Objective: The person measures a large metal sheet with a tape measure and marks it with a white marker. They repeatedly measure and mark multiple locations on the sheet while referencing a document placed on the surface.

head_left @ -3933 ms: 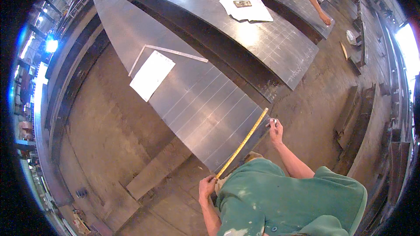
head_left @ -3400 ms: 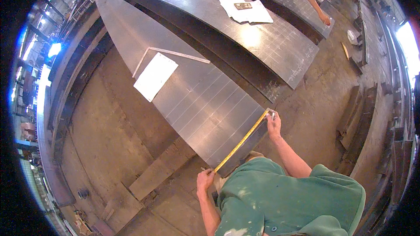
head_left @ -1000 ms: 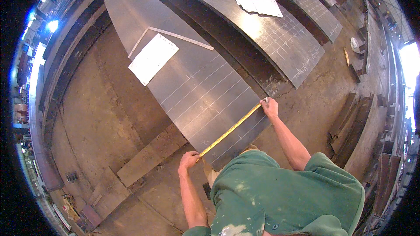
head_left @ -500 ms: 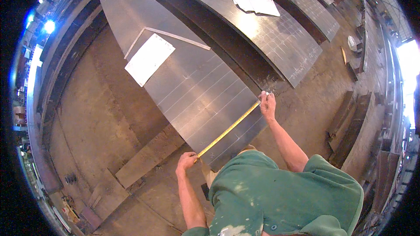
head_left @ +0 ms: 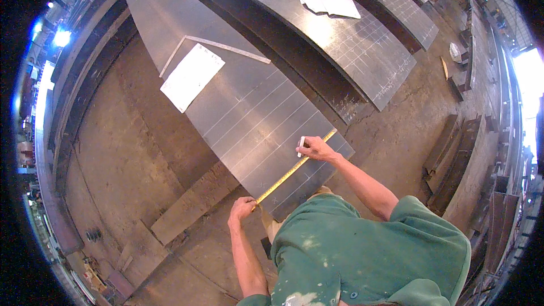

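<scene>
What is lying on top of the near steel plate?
On the steel plate: a yellow tape measure stretched between the left hand and right hand, which holds white chalk; a paper sheet; a metal square. The hands cover the tape's ends.

From my feed the workshop is evenly and fairly brightly lit. A lamp flares blue-white at upper left, and daylight blows out the right rim. The steel plate shows soft sheen. Centre sharp; edges bend, darkening to black.
</scene>
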